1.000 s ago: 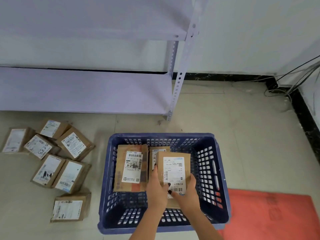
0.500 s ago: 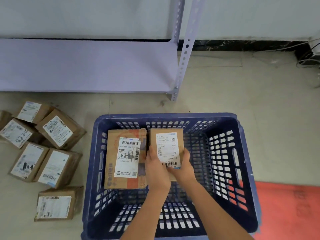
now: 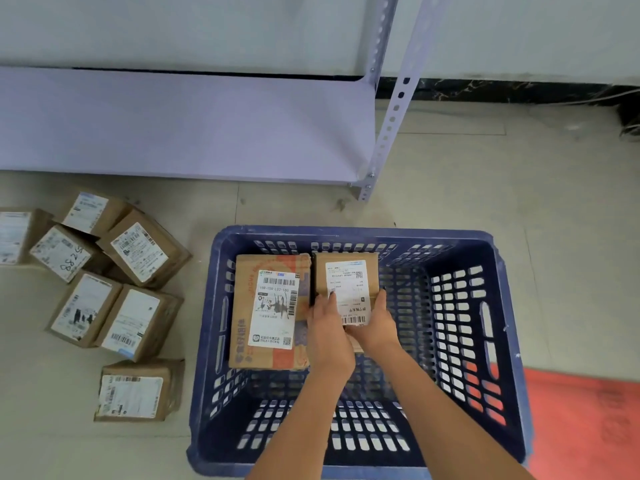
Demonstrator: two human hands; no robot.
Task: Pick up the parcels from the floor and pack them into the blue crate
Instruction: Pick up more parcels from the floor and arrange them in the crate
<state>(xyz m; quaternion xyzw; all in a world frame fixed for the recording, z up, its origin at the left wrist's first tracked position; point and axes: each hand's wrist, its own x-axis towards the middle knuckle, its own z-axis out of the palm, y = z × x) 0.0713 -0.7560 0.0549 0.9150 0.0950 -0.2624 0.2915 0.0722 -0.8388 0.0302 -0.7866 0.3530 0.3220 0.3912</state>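
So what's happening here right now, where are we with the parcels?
A person is packing the blue crate. Both hands, left hand and right hand, grip a small parcel and set it beside a larger parcel already lying in the crate. Seven more parcels wait on the floor to the crate's left, in front of a shelf.

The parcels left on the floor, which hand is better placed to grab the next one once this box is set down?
Probably the left hand. The loose floor parcels all lie to the left of the blue crate, on that hand's side. The right hand would have to cross the body. Both now hold the small parcel inside the crate.
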